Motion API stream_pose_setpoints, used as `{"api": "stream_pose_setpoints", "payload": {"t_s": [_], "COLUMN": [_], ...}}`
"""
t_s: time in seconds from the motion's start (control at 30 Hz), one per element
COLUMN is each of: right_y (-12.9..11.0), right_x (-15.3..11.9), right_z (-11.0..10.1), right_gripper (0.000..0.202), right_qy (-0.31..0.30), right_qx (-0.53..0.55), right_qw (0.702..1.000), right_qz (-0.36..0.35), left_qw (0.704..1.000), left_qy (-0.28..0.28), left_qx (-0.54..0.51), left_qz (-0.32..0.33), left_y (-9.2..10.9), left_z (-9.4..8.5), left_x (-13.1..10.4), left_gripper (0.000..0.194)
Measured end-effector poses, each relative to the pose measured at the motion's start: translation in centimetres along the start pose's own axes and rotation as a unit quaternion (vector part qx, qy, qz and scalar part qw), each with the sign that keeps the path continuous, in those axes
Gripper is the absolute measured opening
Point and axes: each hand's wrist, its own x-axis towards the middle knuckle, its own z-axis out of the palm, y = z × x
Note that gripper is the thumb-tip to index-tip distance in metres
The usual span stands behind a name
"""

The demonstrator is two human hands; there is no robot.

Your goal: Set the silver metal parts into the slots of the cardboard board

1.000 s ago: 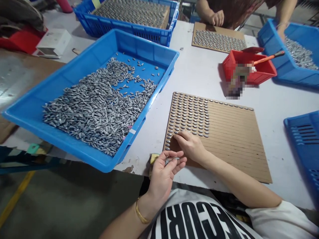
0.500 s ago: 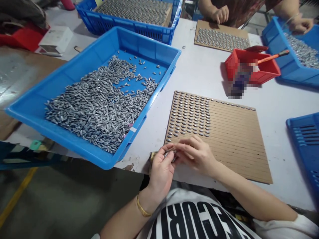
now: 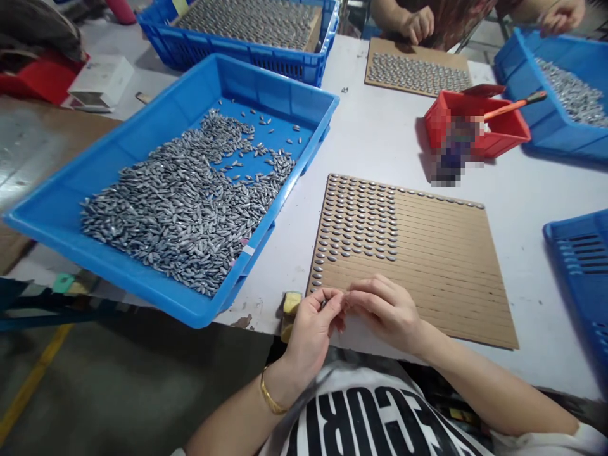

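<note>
My left hand (image 3: 311,326) is closed around small grey oval pieces, one of which shows between thumb and fingers. My right hand (image 3: 384,310) meets it at the fingertips, pinched; what they hold, if anything, is too small to name. Both hands are over the near left edge of a grooved cardboard sheet (image 3: 441,272). Rows of grey oval pieces (image 3: 361,218) cover the sheet's upper left part, with a single line along its far edge and a few down its left edge. Left of it, a blue tray (image 3: 256,247) holds a large heap of the same pieces (image 3: 175,202).
Beyond the sheet stands a red bin (image 3: 498,142) with an orange-handled tool. Another person's hand (image 3: 418,25) rests near a filled cardboard sheet (image 3: 375,79). Blue crates (image 3: 574,278) stand right and at the back. A yellow block (image 3: 291,303) sits at the table edge.
My hands have moved slightly right and down, and their fingertips have come together at a point. The other person's far hand has risen from the blue bin. The view has shifted a little.
</note>
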Motion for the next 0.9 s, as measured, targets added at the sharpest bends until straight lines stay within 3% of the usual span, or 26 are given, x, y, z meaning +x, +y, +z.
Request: {"api": "stream_pose_setpoints", "payload": {"t_s": [0.13, 0.3, 0.43, 0.63, 0.8, 0.9], "right_y": [0.6, 3.5, 5.5, 5.4, 5.3, 5.2], "right_x": [-0.3, -0.3, 0.2, 0.8, 1.1, 1.1], "right_z": [-0.2, 1.4, 2.9, 3.2, 3.1, 2.6], "right_gripper": [0.023, 0.021, 0.021, 0.019, 0.02, 0.02], "right_qy": [-0.026, 0.02, 0.015, -0.013, -0.041, -0.041], "right_qx": [-0.024, -0.056, -0.124, -0.221, -0.244, -0.203], "right_qw": [0.999, 0.996, 0.988, 0.972, 0.965, 0.974], "right_qz": [-0.012, 0.07, 0.091, 0.083, 0.085, 0.095], "left_qw": [1.0, 0.997, 0.995, 0.994, 0.99, 0.986], "left_qy": [0.004, 0.009, 0.028, -0.004, -0.009, -0.003], "left_qx": [-0.001, -0.076, -0.095, -0.101, -0.133, -0.157], "left_qz": [-0.022, -0.022, -0.021, -0.036, -0.048, -0.057], "left_y": [0.3, 0.3, 0.0, -0.5, -0.2, 0.3], "left_z": [0.1, 0.1, 0.2, 0.5, 0.5, 0.5], "left_x": [0.1, 0.0, -0.4, -0.9, -0.4, -0.3], "left_gripper": [0.02, 0.027, 0.026, 0.022, 0.037, 0.048]}}
